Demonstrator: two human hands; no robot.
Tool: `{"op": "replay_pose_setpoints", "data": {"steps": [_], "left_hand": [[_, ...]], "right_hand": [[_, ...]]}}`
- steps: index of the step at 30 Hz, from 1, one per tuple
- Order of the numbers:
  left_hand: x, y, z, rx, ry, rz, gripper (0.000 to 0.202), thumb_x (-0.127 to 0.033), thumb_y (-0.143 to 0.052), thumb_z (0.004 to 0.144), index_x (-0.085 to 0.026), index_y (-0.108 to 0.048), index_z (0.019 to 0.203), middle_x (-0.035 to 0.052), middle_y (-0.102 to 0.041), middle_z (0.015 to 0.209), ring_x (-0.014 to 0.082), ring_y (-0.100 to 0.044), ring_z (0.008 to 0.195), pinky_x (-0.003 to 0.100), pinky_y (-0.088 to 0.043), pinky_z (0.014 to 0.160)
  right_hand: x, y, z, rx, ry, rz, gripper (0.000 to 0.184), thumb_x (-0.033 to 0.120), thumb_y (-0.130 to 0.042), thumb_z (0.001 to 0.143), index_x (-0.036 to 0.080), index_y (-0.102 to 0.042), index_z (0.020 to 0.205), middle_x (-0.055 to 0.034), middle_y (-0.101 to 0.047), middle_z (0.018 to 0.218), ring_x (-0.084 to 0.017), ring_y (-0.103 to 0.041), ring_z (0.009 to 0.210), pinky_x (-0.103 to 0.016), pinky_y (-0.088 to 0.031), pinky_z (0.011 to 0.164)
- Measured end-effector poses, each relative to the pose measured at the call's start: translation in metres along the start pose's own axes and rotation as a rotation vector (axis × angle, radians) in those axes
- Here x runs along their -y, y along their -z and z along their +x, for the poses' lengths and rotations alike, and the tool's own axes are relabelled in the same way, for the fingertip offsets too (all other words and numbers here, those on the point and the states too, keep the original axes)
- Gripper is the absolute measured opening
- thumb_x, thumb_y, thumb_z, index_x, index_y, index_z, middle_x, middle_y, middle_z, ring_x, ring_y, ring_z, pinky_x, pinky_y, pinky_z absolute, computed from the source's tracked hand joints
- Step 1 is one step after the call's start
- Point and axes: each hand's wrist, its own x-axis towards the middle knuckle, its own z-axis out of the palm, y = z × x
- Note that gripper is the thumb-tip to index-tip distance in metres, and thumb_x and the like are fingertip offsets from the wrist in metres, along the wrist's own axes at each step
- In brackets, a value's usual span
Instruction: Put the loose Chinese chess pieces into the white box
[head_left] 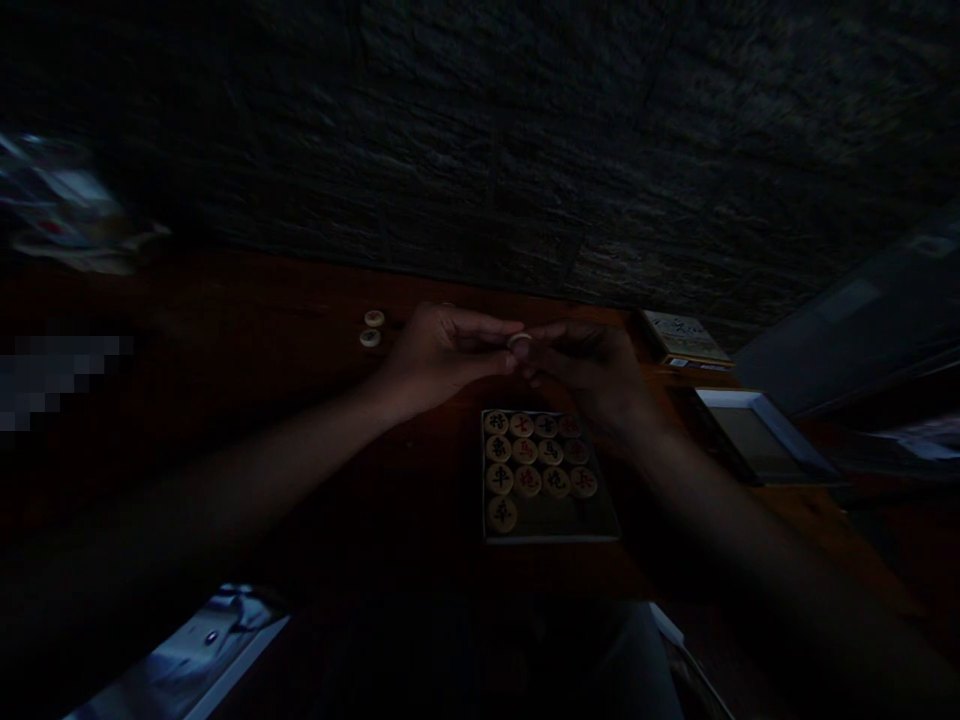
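Above the tabletop, my left hand (pixel 457 350) and my right hand (pixel 589 365) meet, fingertips closed round one pale Chinese chess piece (pixel 520 341). Its marking cannot be made out. Just below them lies a shallow square box (pixel 555 520) with several round wooden chess pieces (pixel 527 450) in rows, marked in red or black. A single black-marked piece (pixel 502 515) occupies the left of its front row. To the left of my left hand, two more pieces (pixel 371 329) rest on the table, one behind the other.
A dark stone-like wall (pixel 487 150) rises behind the wooden table (pixel 262 330). At right are a small printed box (pixel 686 338) and an open box lid (pixel 757 435). Blurred clutter (pixel 71 205) stands at far left, and a bright picture-covered object (pixel 195 650) is at lower left.
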Motion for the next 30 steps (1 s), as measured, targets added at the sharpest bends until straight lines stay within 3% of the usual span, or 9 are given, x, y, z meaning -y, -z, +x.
{"op": "replay_pose_setpoints", "data": {"steps": [7,13,17,21,24,27,30], "left_hand": [[-0.004,-0.002,-0.002,-0.058,0.055,-0.121,0.034,-0.034,-0.093,0.08,-0.017,-0.085,0.109,0.0114,-0.085,0.111,0.0255,-0.082,0.101,0.041,-0.066,0.096],[-0.001,-0.001,0.001,-0.063,0.123,-0.22,0.032,-0.023,-0.089,0.085,-0.017,-0.081,0.116,0.01,-0.085,0.107,0.0237,-0.082,0.099,0.042,-0.065,0.099],[-0.003,-0.002,0.003,-0.059,0.164,-0.302,0.032,-0.014,-0.086,0.085,-0.015,-0.08,0.116,0.01,-0.084,0.11,0.0208,-0.082,0.093,0.038,-0.065,0.096],[-0.005,-0.003,0.003,-0.055,0.173,-0.341,0.026,-0.013,-0.086,0.083,-0.015,-0.081,0.109,0.0087,-0.083,0.108,0.0196,-0.08,0.095,0.034,-0.065,0.091],[-0.005,-0.002,0.002,0.009,0.191,-0.327,0.018,-0.024,-0.088,0.085,-0.015,-0.083,0.1,0.0088,-0.083,0.104,0.0197,-0.08,0.093,0.034,-0.065,0.091],[-0.003,0.0,0.002,0.105,0.259,-0.288,0.024,-0.036,-0.087,0.087,-0.013,-0.083,0.094,0.0112,-0.083,0.096,0.0205,-0.08,0.088,0.035,-0.064,0.089],[-0.003,0.002,0.002,0.128,0.299,-0.286,0.024,-0.034,-0.088,0.086,-0.013,-0.083,0.094,0.012,-0.084,0.094,0.0198,-0.079,0.084,0.034,-0.064,0.086]], "right_hand": [[-0.002,0.001,0.001,0.0,0.053,0.046,0.032,0.047,-0.097,0.072,0.023,-0.088,0.092,-0.0023,-0.08,0.076,-0.013,-0.069,0.065,-0.026,-0.059,0.064],[-0.005,0.002,0.003,-0.014,0.158,-0.035,0.031,0.044,-0.098,0.071,0.023,-0.088,0.092,-0.003,-0.082,0.08,-0.015,-0.07,0.066,-0.028,-0.059,0.065],[-0.008,0.004,0.001,-0.014,0.307,-0.238,0.032,0.041,-0.094,0.079,0.024,-0.087,0.105,-0.0048,-0.082,0.093,-0.018,-0.074,0.08,-0.031,-0.061,0.076],[-0.006,0.008,-0.001,-0.029,0.453,-0.5,0.034,0.04,-0.089,0.084,0.024,-0.085,0.114,-0.0052,-0.075,0.094,-0.017,-0.069,0.077,-0.03,-0.057,0.068],[-0.003,0.01,-0.003,-0.017,0.496,-0.567,0.033,0.041,-0.087,0.087,0.024,-0.084,0.115,-0.0061,-0.074,0.095,-0.02,-0.069,0.081,-0.032,-0.057,0.07],[-0.001,0.011,-0.004,0.017,0.511,-0.584,0.033,0.04,-0.084,0.089,0.026,-0.083,0.119,-0.0059,-0.077,0.094,-0.022,-0.071,0.083,-0.034,-0.058,0.074],[-0.002,0.01,-0.003,0.028,0.523,-0.565,0.033,0.041,-0.083,0.09,0.026,-0.083,0.12,-0.0057,-0.078,0.094,-0.021,-0.071,0.083,-0.034,-0.057,0.074]]}}
